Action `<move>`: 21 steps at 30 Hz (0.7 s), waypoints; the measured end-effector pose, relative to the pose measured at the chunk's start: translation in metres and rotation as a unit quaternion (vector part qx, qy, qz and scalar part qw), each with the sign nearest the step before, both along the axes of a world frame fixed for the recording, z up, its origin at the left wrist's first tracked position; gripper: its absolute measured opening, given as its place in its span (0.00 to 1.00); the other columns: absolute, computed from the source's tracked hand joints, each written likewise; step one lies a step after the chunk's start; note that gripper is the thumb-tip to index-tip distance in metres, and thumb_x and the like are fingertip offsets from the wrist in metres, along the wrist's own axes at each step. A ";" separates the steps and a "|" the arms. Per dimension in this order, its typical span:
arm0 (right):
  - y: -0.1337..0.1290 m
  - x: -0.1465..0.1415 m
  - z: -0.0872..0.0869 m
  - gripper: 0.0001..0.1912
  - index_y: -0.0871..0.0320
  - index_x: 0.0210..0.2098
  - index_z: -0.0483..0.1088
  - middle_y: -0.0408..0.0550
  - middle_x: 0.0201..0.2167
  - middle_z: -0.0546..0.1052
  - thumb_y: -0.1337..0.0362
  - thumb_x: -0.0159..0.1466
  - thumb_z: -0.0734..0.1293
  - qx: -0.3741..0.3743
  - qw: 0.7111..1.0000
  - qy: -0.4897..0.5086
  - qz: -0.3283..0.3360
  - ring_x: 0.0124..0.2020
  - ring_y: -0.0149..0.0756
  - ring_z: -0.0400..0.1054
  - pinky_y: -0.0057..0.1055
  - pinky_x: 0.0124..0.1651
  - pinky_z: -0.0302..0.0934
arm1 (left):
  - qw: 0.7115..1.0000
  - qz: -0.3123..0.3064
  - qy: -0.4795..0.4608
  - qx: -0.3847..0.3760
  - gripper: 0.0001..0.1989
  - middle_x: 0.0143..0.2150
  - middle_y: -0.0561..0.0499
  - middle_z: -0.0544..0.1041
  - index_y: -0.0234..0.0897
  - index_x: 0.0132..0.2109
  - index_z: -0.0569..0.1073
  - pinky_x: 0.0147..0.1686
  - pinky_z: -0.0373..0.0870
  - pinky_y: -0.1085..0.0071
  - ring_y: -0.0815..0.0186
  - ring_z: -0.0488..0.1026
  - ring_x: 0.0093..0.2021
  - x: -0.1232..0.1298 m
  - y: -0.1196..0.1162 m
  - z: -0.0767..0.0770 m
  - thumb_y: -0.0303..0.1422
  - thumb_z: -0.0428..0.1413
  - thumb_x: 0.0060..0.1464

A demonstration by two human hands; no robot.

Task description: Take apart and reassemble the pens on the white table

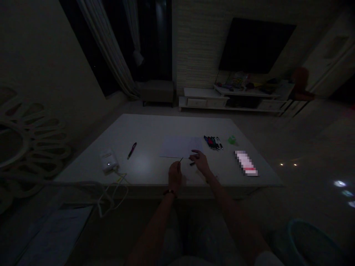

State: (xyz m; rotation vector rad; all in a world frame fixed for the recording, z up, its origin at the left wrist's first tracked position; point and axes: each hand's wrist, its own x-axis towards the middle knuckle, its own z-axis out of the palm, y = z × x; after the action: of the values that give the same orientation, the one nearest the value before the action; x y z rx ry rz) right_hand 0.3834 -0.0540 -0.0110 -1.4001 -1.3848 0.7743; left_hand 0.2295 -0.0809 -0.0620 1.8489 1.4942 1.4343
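The fingers (175, 169) of the left hand (174, 176) are curled and closed, pinching a slim dark pen (181, 160), of which only a thin tip shows above them; the dim light hides exactly how the fingertips sit on it. The fingers (196, 152) of the right hand (200, 162) are spread and released, grasping nothing, and lie at or just over the near edge of a sheet of white paper (175, 147), though whether they press on it I cannot tell. The sheet lies flat near the middle of the white table (155, 127), and the hands are over that table's near half. The pen looks light and stiff, so it should sit securely in a pinch around its barrel, though a thin shaft could roll if set down. The paper should be light and limp, likely to slide on the smooth tabletop, so it is best steadied by pressing flat or lifted from an edge. A small dark object (192, 164), too dim to identify, lies on the table just beside the right hand. A dark thin band (169, 192) circles the left wrist.
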 end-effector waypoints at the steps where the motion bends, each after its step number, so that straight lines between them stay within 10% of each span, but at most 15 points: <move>1: -0.006 -0.004 0.003 0.16 0.60 0.41 0.70 0.46 0.27 0.77 0.60 0.57 0.61 0.011 0.999 0.030 0.003 0.28 0.32 0.69 0.30 0.32 0.64 | 1.000 -0.001 0.002 0.000 0.15 0.38 0.45 0.73 0.38 0.42 0.69 0.44 0.65 0.61 0.62 0.69 0.40 0.000 0.000 0.000 0.38 0.40 0.61; 21: -0.017 -0.037 0.015 0.14 0.58 0.32 0.71 0.48 0.29 0.78 0.53 0.54 0.66 0.060 0.991 0.118 -0.031 0.30 0.36 0.71 0.31 0.32 0.65 | 0.994 0.004 0.098 0.044 0.14 0.36 0.46 0.73 0.37 0.40 0.69 0.38 0.67 0.68 0.65 0.70 0.37 0.000 0.000 -0.004 0.34 0.40 0.62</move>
State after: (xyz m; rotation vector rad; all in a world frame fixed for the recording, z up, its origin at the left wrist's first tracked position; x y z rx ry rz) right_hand 0.3465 -0.0712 0.0042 -1.2110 -1.1787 0.7763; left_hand 0.2292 -0.0809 -0.0661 2.0919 1.5510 1.3745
